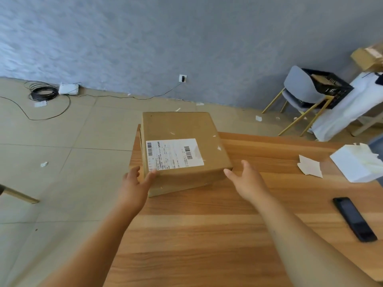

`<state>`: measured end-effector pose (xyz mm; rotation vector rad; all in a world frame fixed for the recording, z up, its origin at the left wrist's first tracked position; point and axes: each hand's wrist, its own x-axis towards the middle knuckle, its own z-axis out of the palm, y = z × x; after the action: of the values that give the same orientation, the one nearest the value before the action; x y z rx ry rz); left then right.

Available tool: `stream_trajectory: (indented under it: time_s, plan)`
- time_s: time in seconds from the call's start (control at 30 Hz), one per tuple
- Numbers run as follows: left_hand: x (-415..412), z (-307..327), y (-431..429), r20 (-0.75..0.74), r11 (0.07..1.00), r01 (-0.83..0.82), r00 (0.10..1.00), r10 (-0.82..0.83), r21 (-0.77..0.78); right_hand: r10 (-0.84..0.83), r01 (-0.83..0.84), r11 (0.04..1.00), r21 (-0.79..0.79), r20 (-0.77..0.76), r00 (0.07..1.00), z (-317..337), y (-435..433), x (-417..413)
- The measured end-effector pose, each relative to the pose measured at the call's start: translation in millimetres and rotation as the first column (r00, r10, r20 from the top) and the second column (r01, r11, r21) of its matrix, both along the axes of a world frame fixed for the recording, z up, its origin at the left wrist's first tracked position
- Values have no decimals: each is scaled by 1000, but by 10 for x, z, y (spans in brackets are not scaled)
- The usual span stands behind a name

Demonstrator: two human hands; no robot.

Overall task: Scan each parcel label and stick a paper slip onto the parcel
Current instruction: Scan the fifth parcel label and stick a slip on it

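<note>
parcel (182, 146) of brown cardboard sits at the middle of the frame, on the far left corner of the wooden bench (207, 235). its white label (175, 154) faces up, with a barcode at each end. the left hand (136, 183) holds the parcel's near left corner: the thumb lies on the top face at the label's corner, and the fingers (134, 171) grasp the left side. the right hand (246, 179) is just beside the near right corner, apart from the cardboard, its fingers (246, 165) released and spread. loose paper slips (309, 165) lie on the bench at right of the frame, next to a white stack (356, 164) at the right edge. a black phone (354, 218) lies flat at lower right, well apart from the parcel. on the tiled floor (62, 141) at upper left is a coil of black cable (43, 92), and scraps of paper are scattered about. at upper right a grey chair (300, 90) with gold legs stands beside a black crate (327, 88).
</note>
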<state>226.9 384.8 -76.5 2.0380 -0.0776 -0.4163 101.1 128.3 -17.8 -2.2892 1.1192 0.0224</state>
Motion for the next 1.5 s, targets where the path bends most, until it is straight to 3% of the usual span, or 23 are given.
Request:
stream_trajectory:
  time_s: [0.17, 0.27, 0.5, 0.63, 0.77, 0.97, 1.1, 1.2, 1.37, 1.5]
  plan:
    - [0, -35, -191, -24, 987, 2, 1000, -6, -159, 119, -126, 981, 150, 53, 991, -90, -240, 245]
    - [-35, -6, -260, -7, 983, -47, 999, 46, -177, 202, -218, 965, 142, 121, 972, -127, -337, 298]
    - [-249, 399, -601, 108, 952, -120, 982, 155, -282, 187, -255, 953, 166, 342, 921, -52, -765, 129]
    - [-444, 646, -920, 160, 937, -117, 971, 177, -328, 158, -264, 931, 251, 375, 913, -21, -1171, -104]
    - [-668, 716, -1377, 53, 886, -106, 988, 145, -450, 136, -236, 917, 322, 303, 943, -97, -1678, -404]
    - [-1084, 475, -2117, -24, 914, -85, 996, 82, -397, 37, -95, 892, 442, 139, 990, -282, -2337, -970]
    - [-1377, 209, -2382, -92, 949, -28, 996, -1, -315, 25, -29, 972, 233, 20, 999, -385, -2690, -1283]
    - [-1553, 19, -2460, -151, 967, 29, 986, -69, -254, 95, -88, 991, 103, -70, 993, -450, -2875, -1413]
    - [-1672, -234, -2460, -264, 968, 137, 945, -192, -211, 220, -206, 975, 87, -214, 952, -577, -3033, -1400]
    - [-1626, -369, -2504, -202, 983, 182, 963, -180, -10, 236, -253, 967, -11, -320, 917, -641, -3078, -1389]
